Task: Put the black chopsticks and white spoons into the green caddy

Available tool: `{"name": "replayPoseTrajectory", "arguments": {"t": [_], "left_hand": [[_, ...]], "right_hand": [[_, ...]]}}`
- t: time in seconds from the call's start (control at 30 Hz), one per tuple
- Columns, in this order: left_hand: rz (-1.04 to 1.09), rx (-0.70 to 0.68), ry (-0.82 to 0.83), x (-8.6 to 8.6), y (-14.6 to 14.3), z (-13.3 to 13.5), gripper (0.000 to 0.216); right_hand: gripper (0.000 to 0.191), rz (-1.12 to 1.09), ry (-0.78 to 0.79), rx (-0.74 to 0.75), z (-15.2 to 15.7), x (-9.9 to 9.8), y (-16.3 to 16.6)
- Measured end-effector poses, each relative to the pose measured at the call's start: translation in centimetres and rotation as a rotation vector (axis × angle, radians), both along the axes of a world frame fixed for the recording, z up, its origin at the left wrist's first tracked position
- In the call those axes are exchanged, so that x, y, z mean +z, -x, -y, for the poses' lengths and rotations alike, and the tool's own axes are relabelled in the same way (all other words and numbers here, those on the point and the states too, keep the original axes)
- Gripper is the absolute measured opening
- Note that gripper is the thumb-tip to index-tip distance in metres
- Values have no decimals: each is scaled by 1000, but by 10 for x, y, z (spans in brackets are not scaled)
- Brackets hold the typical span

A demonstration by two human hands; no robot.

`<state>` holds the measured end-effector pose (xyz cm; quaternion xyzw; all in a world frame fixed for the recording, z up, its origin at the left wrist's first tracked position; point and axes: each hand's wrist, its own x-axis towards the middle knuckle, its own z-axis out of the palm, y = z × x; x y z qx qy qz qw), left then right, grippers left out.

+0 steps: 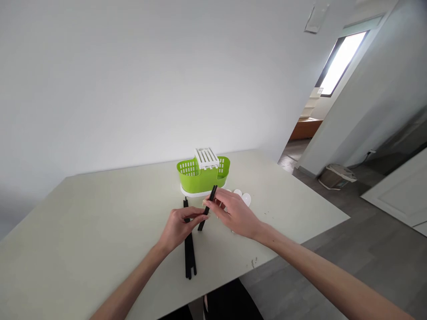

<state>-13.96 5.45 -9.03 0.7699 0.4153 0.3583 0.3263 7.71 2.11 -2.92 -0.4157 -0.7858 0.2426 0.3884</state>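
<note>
A pair of black chopsticks (212,194) is tilted above the table, pinched by both hands. My left hand (178,226) grips the pair around its middle between thumb and fingers. Higher up, my right hand (238,212) closes on the same pair with its fingertips. Several more black chopsticks (190,255) lie in a bunch on the table, partly hidden under my left hand. Just beyond the hands stands a green utensil basket (198,182) with a slotted white rack (207,158) over its middle. White round pieces, seemingly spoons (246,199), lie behind my right hand, which covers part of them.
The white table (100,222) meets a pale wall (150,80) at the back. Its right edge drops to a grey floor (333,266). A small appliance (336,176) with a cord sits on that floor, near a white door panel (400,198).
</note>
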Motion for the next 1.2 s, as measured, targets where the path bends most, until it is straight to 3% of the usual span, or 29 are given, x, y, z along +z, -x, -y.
{"name": "replayPoseTrajectory", "arguments": {"t": [0.13,0.37,0.5,0.63,0.8,0.93,1.03,1.2], "left_hand": [[-4,-4,4,-3,5,-3,37],[39,-31,17,-6,4,-2,35],[77,-26,-72,-5,12,-4,34],[138,169,-150,-9,42,-21,45],[129,540,-31,-30,82,-42,70],[168,628,49,-40,89,-45,75],[159,590,47,-44,86,-46,75],[126,523,35,-42,83,-45,70]], "right_hand": [[32,8,-7,-21,-1,8,6],[33,-32,-101,-108,3,43,9],[41,-1,-9,-75,3,56,11],[46,21,-24,-97,-1,77,6],[47,-106,-208,-209,-31,125,-7],[47,-69,-355,-226,-73,151,-3],[46,-1,-395,-228,-105,152,6],[41,115,-325,-207,-149,129,18]]}}
